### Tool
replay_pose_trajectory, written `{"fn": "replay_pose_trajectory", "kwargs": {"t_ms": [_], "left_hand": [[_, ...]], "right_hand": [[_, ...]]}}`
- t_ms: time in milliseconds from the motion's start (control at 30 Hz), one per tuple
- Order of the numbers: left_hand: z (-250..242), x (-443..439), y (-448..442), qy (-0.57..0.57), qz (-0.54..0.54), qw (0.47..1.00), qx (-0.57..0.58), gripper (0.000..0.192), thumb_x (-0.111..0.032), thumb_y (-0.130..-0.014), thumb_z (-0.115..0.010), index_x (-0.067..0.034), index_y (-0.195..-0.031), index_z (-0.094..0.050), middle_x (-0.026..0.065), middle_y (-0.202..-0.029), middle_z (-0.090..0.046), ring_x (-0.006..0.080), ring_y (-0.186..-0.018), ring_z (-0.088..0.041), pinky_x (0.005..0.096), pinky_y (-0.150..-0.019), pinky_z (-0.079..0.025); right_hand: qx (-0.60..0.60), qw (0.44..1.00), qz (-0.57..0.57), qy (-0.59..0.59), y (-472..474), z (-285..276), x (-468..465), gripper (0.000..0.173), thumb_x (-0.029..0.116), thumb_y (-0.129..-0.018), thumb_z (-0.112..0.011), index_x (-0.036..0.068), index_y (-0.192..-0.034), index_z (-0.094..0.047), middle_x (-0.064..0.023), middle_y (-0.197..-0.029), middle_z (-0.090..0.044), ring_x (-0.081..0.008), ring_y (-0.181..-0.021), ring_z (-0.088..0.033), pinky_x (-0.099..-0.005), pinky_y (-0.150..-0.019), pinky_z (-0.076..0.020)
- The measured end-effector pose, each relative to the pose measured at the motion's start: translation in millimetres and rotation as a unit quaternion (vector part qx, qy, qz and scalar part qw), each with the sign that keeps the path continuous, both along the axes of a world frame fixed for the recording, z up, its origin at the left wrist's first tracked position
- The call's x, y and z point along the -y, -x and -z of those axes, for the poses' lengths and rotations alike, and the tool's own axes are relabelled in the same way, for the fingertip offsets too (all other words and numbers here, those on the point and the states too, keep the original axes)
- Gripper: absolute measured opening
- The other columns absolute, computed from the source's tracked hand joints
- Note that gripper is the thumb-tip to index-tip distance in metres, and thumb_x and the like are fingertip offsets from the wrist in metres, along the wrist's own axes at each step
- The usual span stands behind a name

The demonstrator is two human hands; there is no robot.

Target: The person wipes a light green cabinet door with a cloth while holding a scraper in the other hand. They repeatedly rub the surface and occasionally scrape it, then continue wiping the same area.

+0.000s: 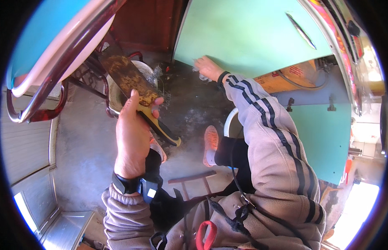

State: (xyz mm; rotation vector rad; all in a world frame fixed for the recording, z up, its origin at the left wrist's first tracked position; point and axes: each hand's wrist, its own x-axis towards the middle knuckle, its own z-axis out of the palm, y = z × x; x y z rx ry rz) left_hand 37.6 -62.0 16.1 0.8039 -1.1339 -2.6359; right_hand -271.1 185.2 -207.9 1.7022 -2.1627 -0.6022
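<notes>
My left hand (133,128) is closed around a tool (128,79) with a wide, rust-stained flat blade and a yellow-and-black handle, perhaps a cleaver or scraper. Its blade points up and left, over a pale bucket (114,93). At the lower edge of a light green cabinet door (241,34), my right hand (208,67) grips a crumpled greyish cloth or wad of scouring material. A long metal handle (301,31) is fixed on that door. Tangled wire-like fibres (156,75) hang by the bucket's rim.
At upper left a dark red metal stand (69,56) bears a pink-rimmed basin (50,53). An orange cardboard box (291,75) lies inside the open cabinet. Another pale bucket (231,122) stands near my right leg. A low wooden stool or frame (194,178) is below me.
</notes>
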Motion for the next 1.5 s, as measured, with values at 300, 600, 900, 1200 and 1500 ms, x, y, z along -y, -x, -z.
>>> {"fn": "replay_pose_trajectory", "kwargs": {"t_ms": [300,600,900,1200,1500], "left_hand": [[15,9,-4,0.054,0.058,0.995,-0.062,0.027,-0.026,-0.113,-0.060,0.000,-0.123,-0.061,0.0113,-0.108,-0.069,0.0281,-0.098,-0.075,0.0336,-0.071,-0.053],[13,8,-5,-0.069,0.052,0.994,-0.073,0.031,-0.028,-0.113,-0.061,0.001,-0.124,-0.064,0.0120,-0.113,-0.071,0.0267,-0.097,-0.074,0.0328,-0.073,-0.054],[11,7,-4,-0.066,0.044,0.995,-0.068,0.025,-0.025,-0.113,-0.060,-0.002,-0.124,-0.062,0.0098,-0.106,-0.070,0.0314,-0.097,-0.075,0.0339,-0.070,-0.055],[10,8,-4,-0.045,0.046,0.995,-0.077,0.030,-0.029,-0.113,-0.059,-0.002,-0.126,-0.064,0.0125,-0.119,-0.074,0.0243,-0.097,-0.073,0.0317,-0.075,-0.054],[9,11,-5,-0.064,0.046,0.994,-0.074,0.030,-0.029,-0.114,-0.058,-0.002,-0.124,-0.065,0.0112,-0.118,-0.074,0.0244,-0.098,-0.073,0.0330,-0.076,-0.053]], "right_hand": [[0.044,0.975,0.195,-0.092,-44,-91,-94,0.017,0.012,-0.082,-0.071,0.015,-0.096,-0.081,-0.0046,-0.110,-0.067,-0.0266,-0.113,-0.063,-0.0413,-0.093,-0.0512],[0.014,0.854,0.340,0.394,-92,-229,-107,0.034,0.000,-0.079,-0.075,0.015,-0.108,-0.082,-0.0119,-0.121,-0.067,-0.0342,-0.106,-0.071,-0.0440,-0.085,-0.0604],[-0.133,0.867,0.182,0.445,-48,-271,-27,0.027,0.003,-0.074,-0.075,0.015,-0.098,-0.079,-0.0059,-0.114,-0.066,-0.0295,-0.103,-0.070,-0.0416,-0.077,-0.0615],[-0.005,0.955,0.166,0.246,-26,-194,63,0.015,0.012,-0.086,-0.070,0.015,-0.099,-0.076,-0.0087,-0.116,-0.065,-0.0295,-0.109,-0.069,-0.0423,-0.077,-0.0616],[-0.174,0.874,0.095,0.444,-8,-316,45,0.025,0.012,-0.079,-0.074,0.019,-0.102,-0.079,-0.0031,-0.111,-0.065,-0.0270,-0.098,-0.070,-0.0424,-0.070,-0.0616]]}}
